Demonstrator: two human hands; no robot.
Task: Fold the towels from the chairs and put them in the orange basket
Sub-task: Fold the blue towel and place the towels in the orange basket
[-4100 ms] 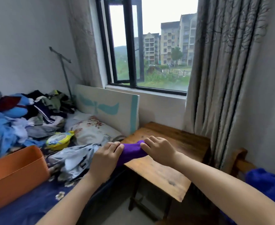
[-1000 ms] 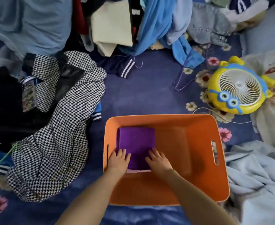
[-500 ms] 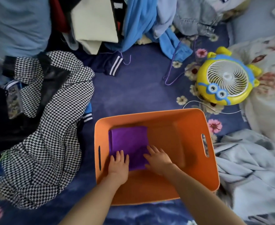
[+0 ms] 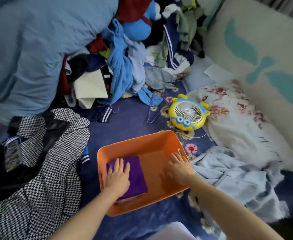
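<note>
I read no writing anywhere. My left hand [image 4: 117, 177] lies flat, fingers spread, on the folded purple towel [image 4: 135, 177] at the orange basket's [image 4: 137, 141] left wall. My right hand [image 4: 180, 168] hovers spread and empty over the bare right half.

Orange basket [image 4: 159, 139]: plastic, rectangular, open top, slot handle in right wall; sits on the blue floral bedding, near centre, turned slightly askew. Purple towel [image 4: 137, 172]: folded to a flat rectangle, lying on the basket floor against the left wall, with a pale layer showing at its near edge. Right half of basket floor bare.
</note>
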